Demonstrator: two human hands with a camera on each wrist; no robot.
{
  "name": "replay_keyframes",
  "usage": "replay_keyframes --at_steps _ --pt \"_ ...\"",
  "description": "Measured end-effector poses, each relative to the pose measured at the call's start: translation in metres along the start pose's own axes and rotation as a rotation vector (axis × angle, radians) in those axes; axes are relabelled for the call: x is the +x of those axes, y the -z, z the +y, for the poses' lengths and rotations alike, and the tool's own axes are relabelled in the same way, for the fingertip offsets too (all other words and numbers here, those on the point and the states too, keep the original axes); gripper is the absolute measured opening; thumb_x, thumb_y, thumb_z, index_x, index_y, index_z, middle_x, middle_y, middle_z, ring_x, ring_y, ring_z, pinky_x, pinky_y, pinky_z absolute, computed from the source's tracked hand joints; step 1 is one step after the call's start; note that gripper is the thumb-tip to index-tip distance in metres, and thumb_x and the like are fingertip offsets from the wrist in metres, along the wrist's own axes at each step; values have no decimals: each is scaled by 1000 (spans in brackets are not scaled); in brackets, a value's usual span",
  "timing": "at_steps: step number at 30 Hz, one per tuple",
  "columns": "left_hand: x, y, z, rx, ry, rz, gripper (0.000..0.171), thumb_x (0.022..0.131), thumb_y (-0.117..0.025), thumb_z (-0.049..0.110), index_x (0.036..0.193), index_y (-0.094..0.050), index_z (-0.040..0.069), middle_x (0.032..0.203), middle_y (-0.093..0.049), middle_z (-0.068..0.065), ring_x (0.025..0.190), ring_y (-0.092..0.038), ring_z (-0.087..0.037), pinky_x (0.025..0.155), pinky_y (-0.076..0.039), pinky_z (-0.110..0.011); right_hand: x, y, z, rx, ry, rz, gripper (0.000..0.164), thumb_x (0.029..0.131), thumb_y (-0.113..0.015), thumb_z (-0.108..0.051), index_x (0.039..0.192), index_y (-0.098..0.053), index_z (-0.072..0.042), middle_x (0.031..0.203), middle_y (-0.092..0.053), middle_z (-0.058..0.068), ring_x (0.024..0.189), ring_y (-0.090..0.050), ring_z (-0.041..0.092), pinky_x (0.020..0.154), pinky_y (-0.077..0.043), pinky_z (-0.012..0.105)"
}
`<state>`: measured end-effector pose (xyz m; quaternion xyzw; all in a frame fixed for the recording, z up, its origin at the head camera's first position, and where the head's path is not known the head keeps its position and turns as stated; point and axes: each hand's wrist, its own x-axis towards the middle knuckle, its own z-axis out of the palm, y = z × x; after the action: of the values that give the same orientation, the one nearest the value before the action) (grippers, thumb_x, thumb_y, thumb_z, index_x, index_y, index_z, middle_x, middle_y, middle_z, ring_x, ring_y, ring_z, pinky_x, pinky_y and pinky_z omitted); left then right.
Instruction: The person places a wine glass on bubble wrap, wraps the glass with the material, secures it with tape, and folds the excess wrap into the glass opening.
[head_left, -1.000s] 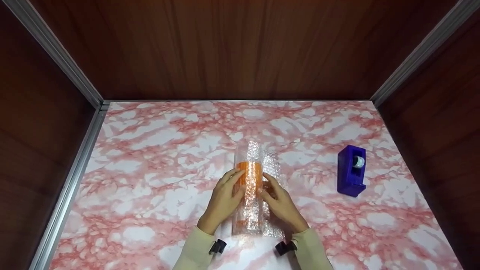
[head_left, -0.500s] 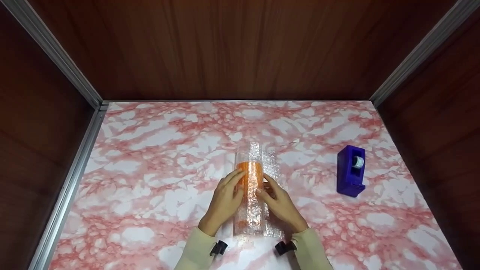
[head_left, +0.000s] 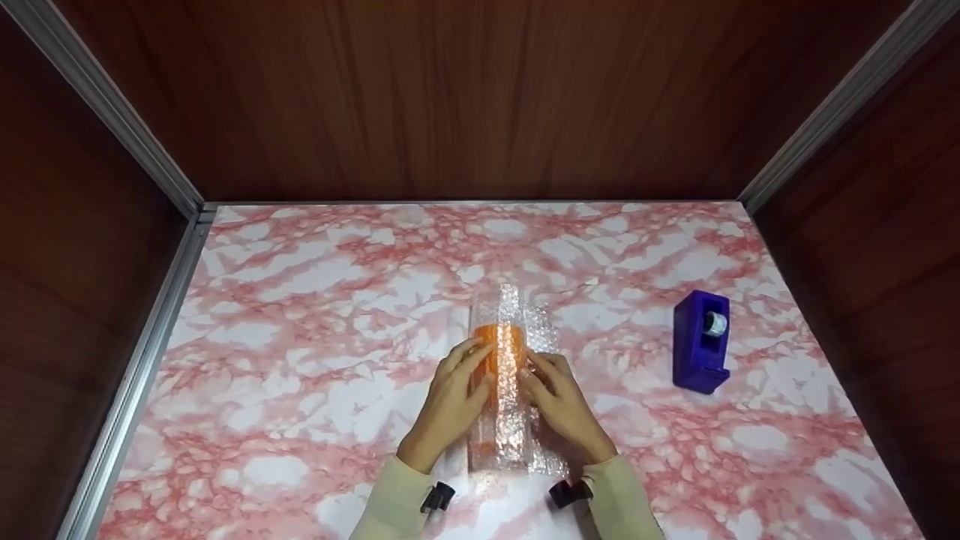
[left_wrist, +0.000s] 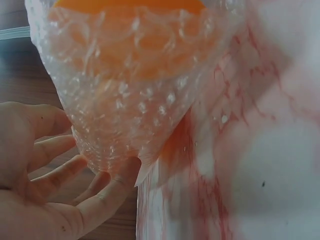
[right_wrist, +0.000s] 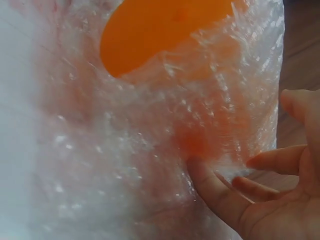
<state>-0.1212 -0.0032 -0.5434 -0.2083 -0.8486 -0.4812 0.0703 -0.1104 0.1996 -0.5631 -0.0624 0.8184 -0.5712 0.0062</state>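
An orange cylinder (head_left: 487, 335), its exact kind hidden, lies in a roll of clear bubble wrap (head_left: 510, 442) on the table in front of me. One orange rounded end (right_wrist: 150, 37) shows uncovered in the right wrist view. My left hand (head_left: 448, 394) holds the roll from its left side, thumb and fingers bent around the wrap (left_wrist: 120, 100). From the right side my right hand (head_left: 564, 405) grips the wrap with curved fingers and thumb. A flat flap of the wrap (head_left: 541, 326) lies on the table to the right of the roll.
A purple tape dispenser (head_left: 697, 341) with a roll of tape (head_left: 715, 324) stands to the right. The table (head_left: 300, 300) has a pink-and-white marbled surface. Dark wooden panels (head_left: 480, 97) with metal rails (head_left: 127, 120) close in the back and sides.
My right fingers have shifted and bent a little more against the wrap. The left hand and the roll stay almost in place.
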Motion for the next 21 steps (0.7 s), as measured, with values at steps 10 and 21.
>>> replay_keyframes --at_steps 10,21 --pt "1 -1 1 14 5 -4 45 97 -67 16 140 -59 6 147 -48 -10 131 -45 -34 107 -40 -46 -3 2 -2 80 -78 -47 62 103 -59 -28 156 -33 -9 137 -50 19 117 -60 33 85 -56 41" --pt "3 -1 3 25 -6 -13 45 97 -68 18 140 -59 6 147 -48 -9 129 -46 -32 104 -43 -45 -4 5 -2 43 -13 -66 68 100 -64 -26 159 -30 -15 136 -54 21 115 -62 33 90 -53 44"
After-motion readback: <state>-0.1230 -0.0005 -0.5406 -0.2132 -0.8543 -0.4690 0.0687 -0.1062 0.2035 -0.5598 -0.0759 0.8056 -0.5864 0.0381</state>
